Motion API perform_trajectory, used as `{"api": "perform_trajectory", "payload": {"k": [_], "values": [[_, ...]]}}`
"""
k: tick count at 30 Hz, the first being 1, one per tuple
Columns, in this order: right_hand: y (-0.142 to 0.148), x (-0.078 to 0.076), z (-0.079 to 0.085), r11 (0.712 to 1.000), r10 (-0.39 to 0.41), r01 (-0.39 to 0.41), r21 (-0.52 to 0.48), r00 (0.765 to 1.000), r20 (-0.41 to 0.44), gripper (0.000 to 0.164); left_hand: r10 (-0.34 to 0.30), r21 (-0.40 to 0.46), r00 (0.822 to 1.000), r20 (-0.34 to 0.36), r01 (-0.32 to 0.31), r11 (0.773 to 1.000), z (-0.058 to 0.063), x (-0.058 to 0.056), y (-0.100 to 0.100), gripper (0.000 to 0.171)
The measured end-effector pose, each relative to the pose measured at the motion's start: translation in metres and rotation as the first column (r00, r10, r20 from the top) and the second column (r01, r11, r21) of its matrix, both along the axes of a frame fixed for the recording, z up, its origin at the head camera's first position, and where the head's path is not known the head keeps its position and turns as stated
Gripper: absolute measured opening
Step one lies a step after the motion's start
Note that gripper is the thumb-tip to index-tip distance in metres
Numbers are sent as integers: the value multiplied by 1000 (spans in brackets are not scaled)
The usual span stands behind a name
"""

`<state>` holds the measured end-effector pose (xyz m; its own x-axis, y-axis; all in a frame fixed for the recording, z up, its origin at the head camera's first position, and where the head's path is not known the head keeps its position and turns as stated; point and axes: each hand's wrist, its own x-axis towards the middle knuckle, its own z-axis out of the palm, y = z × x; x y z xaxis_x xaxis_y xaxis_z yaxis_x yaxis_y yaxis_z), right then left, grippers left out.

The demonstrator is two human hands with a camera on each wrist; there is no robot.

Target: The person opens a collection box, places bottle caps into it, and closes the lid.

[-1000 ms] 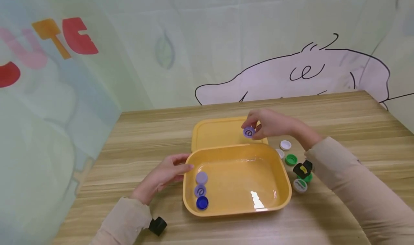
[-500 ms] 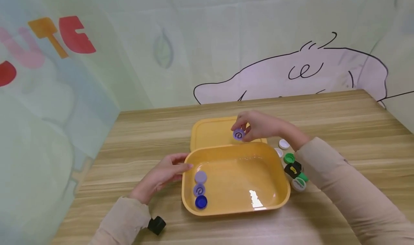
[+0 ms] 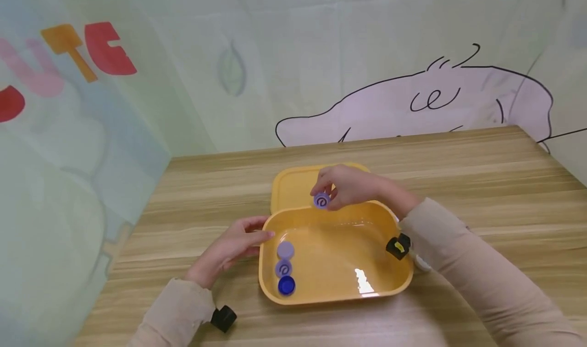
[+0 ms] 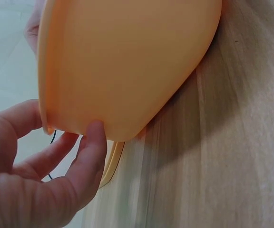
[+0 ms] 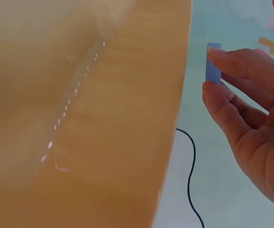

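My right hand (image 3: 346,186) pinches a light purple bottle cap (image 3: 321,201) with a dark swirl, held over the far rim of the yellow box (image 3: 337,300). Seen edge-on in the right wrist view, the cap (image 5: 213,64) sits between thumb and fingertips. My left hand (image 3: 238,242) grips the box at its left far corner, thumb over the rim; in the left wrist view its fingers lie against the outer wall (image 4: 122,61). Inside, along the left side, a plain lilac cap (image 3: 286,250), a purple swirl cap (image 3: 284,269) and a dark blue cap (image 3: 286,285) form a column.
Behind the box lies a yellow lid (image 3: 293,184), partly covered by the right hand. A white cap (image 3: 422,263) shows at the box's right side, mostly hidden by the right sleeve (image 3: 435,230). A printed cloth (image 3: 275,56) hangs behind the wooden table (image 3: 211,184).
My right hand has moved left and slightly nearer with the purple cap, from over the lid to the box's far rim. Its sleeve now hides most of the caps at right. The left hand keeps its grip.
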<state>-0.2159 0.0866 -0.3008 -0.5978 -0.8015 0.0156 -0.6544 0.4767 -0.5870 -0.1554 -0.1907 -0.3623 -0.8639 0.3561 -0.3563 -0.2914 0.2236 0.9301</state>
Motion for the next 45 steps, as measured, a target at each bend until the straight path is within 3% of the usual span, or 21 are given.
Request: {"api": "perform_trajectory", "payload": {"k": [14, 19, 25, 45], "values": [[-29, 10, -16, 994, 111, -111, -22, 994, 4, 29, -6, -21, 1000, -5, 6, 1000, 1, 0, 0, 52], [-42, 21, -23, 985, 167, -165, 43, 985, -43, 28, -4, -7, 1000, -2, 4, 1000, 0, -1, 0, 52], [-54, 31, -38, 959, 268, -257, 123, 959, -88, 14, -8, 1, 1000, -1, 8, 1000, -1, -1, 0, 52], [-61, 29, -56, 958, 249, -217, 186, 953, -170, 10, -9, 7, 1000, -2, 9, 1000, -1, -1, 0, 53]]}}
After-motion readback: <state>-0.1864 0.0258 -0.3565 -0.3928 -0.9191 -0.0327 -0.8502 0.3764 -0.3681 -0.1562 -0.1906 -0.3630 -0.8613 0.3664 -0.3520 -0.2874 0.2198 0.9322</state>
